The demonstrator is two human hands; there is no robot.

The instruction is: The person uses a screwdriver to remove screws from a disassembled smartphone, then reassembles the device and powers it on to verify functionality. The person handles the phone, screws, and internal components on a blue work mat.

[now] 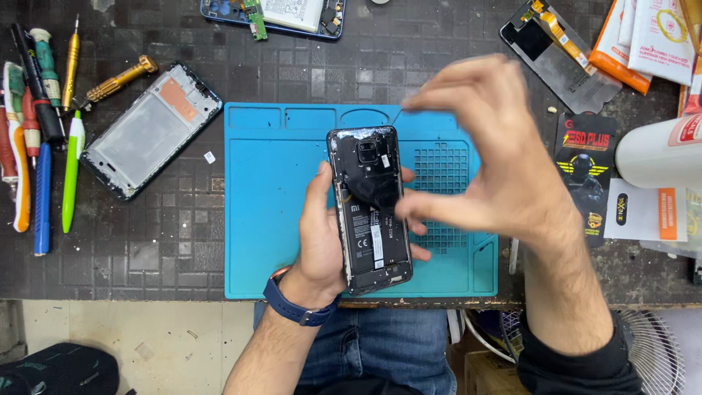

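My left hand (pixel 314 234) grips an opened black smartphone (pixel 369 208) from the left side and from below, its back cover off so the camera module, battery and inner plates show. It is held above a blue silicone work mat (pixel 270 183). My right hand (pixel 482 157) hovers just right of the phone, blurred, with thumb and forefinger spread wide apart in a curve; the thumb tip reaches the phone's right edge near its middle. Nothing is visible between the right fingers. A dark blue band wraps my left wrist.
A bare phone frame (pixel 150 132) lies left of the mat. Several screwdrivers and pens (pixel 40 124) line the far left. Another opened phone (pixel 285 16) sits at the top, a screen panel (pixel 559 55) at top right, and packets (pixel 647 40) and a white bottle (pixel 658 150) at right.
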